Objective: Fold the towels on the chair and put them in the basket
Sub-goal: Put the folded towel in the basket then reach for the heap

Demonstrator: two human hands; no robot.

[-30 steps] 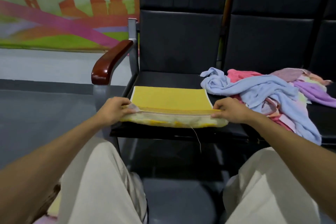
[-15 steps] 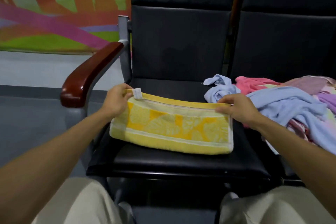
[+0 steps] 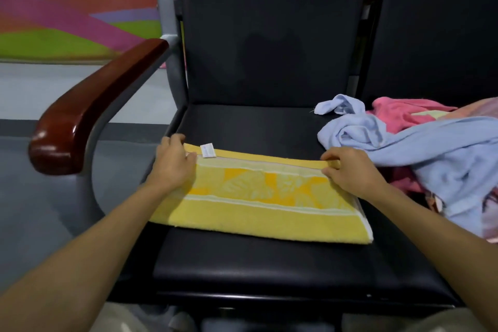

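yellow towel (image 3: 258, 207) now lies doubled across the middle of the chair seat (image 3: 269, 272), patterned face up. one second ago it was spread plain face up, near hem over the seat's front edge. left hand (image 3: 173, 167) and right hand (image 3: 350, 170) each have the grip clamped on a far corner, hems matched. unfolded towels (image 3: 431, 148) are heaped at the seat's right edge. basket not in view. judgement: first fold done, more folding due.

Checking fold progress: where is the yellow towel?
Head view: the yellow towel lies folded on the black chair seat, left of the loose towel pile, left hand and right hand on its far corners.
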